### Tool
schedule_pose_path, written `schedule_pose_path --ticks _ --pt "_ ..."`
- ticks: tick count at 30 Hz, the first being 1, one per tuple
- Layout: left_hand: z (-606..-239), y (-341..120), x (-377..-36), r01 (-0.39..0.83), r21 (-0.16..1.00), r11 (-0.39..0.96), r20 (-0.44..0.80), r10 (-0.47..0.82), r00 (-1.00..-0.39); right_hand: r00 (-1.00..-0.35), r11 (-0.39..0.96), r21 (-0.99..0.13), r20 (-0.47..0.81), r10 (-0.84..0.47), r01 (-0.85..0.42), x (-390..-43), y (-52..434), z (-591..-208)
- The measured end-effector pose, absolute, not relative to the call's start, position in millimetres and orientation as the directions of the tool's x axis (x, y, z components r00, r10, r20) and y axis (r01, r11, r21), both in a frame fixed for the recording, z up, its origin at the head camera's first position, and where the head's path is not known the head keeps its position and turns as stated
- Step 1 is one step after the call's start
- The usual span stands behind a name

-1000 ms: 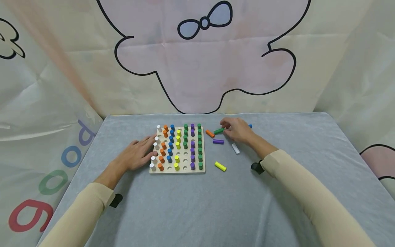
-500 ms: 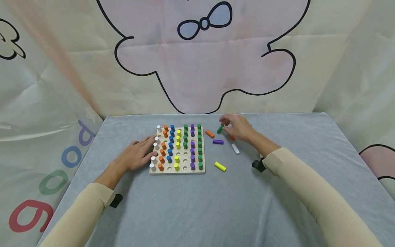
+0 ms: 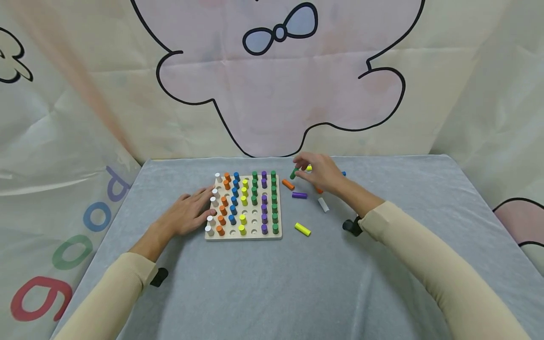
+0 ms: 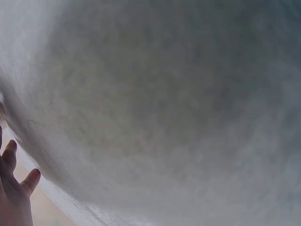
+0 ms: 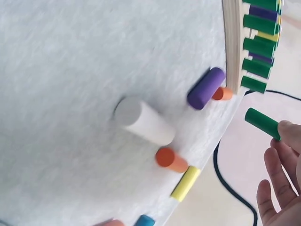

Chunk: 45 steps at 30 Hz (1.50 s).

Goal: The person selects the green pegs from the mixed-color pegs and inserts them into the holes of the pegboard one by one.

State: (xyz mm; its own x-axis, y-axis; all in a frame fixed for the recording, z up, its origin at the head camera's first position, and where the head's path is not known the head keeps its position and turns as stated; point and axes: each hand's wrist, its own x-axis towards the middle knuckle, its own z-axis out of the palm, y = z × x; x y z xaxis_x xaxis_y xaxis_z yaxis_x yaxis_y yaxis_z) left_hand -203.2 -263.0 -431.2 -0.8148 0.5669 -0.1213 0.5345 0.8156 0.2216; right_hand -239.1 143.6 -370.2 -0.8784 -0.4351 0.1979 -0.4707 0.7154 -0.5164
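Note:
A pale wooden pegboard [image 3: 242, 238] stands at the table's middle, with columns of white, orange, blue, yellow, green and purple pegs upright in its holes. Some holes show bare. My left hand [image 3: 187, 213] rests against the board's left edge, fingers extended; only its fingertips show in the left wrist view. Between thumb and fingertips, my right hand [image 3: 319, 173] pinches a green peg [image 5: 262, 124] by one end. That peg is tilted, just beyond the board's far right corner in the head view.
Loose pegs lie right of the board: purple [image 3: 299, 195], orange [image 3: 288, 184], white [image 3: 323, 205] and yellow [image 3: 302, 229]. Further pegs, another yellow [image 5: 186, 183] and a blue [image 5: 144, 221] among them, lie near the right hand. A printed cloth wall [image 3: 272, 94] rises behind the table.
The green peg was lying on the table by my right fingertips; it is now lifted, tipped up and carried left toward the board. My left hand has stayed in place.

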Motion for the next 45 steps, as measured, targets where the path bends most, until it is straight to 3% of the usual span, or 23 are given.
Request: schedule_pose_path --ticks 10,21,45 --pt "-430.7 -263.6 -202.8 0.541 0.222 0.811 -0.115 0.572 -0.812 -0.828 0.679 -0.475 0.288 -0.482 -0.560 -230.7 119.7 -363.0" --pt "-431.0 -263.2 -202.3 0.531 0.227 0.817 -0.112 0.563 -0.819 -0.794 0.624 -0.497 0.300 -0.528 -0.603 -220.8 94.0 -360.9" --pt "-431.2 -264.6 -202.4 0.521 0.213 0.827 -0.119 0.551 -0.826 -0.719 0.569 -0.488 0.197 -0.667 -0.662 -204.6 53.3 -363.7"
